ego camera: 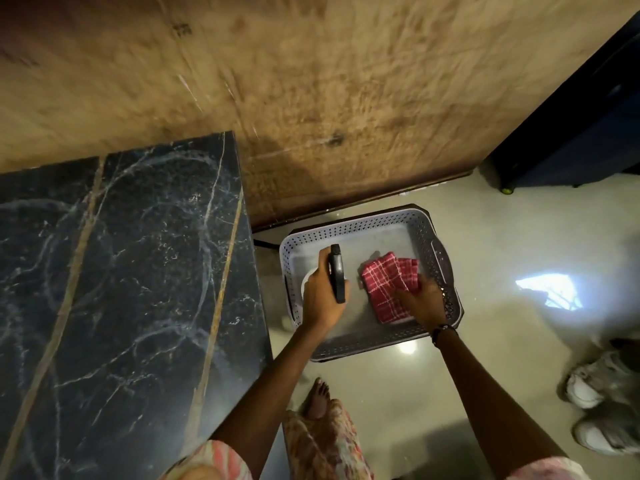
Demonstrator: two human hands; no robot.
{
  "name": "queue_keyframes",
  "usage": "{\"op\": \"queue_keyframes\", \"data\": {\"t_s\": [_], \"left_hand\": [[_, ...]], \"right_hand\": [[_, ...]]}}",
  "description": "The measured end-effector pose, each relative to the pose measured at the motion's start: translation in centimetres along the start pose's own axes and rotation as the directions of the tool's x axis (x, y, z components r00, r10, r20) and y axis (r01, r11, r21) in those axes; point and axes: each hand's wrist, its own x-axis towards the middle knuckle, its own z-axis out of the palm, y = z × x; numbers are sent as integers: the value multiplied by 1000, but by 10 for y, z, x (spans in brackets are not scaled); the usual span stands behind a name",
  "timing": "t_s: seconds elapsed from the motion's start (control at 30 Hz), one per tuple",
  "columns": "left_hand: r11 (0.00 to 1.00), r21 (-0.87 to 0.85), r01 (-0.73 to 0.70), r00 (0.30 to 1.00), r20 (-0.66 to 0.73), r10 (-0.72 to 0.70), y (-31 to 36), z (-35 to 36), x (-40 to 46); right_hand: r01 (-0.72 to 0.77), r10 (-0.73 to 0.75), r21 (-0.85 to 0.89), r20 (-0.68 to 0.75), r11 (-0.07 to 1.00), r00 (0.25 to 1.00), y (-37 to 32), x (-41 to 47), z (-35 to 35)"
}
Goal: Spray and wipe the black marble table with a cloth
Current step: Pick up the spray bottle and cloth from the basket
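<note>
The black marble table [114, 271] with white veins and gold lines fills the left of the head view. To its right, on the floor, stands a pale perforated plastic basket [367, 221]. My left hand [320, 299] is inside the basket, wrapped around a spray bottle [336, 271] with a black trigger head and a white body mostly hidden under the hand. My right hand [422, 303] presses on a folded red-and-white checked cloth [388, 289] lying in the basket, fingers curled over its near edge.
A brown wooden wall panel [329, 81] rises behind the table and basket. A dark blue cabinet [581, 126] stands at the far right. Pale shoes [595, 403] lie on the glossy floor at right. My bare foot [317, 396] is below the basket.
</note>
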Motion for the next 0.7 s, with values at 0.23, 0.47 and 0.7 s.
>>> {"op": "queue_keyframes", "data": {"t_s": [0.23,0.47,0.7], "left_hand": [[904,-397,-160,987,-51,152,58,-107,-48],[899,-426,-105,994,-52,92,42,-263,-167],[889,-431,153,978,-62,-198,-68,-371,-278]], "right_hand": [[138,-141,244,-8,960,990,-81,-95,-33],[31,-225,541,297,840,928,-176,-228,-2],[-281,-104,548,568,788,817,-244,-338,154]]}}
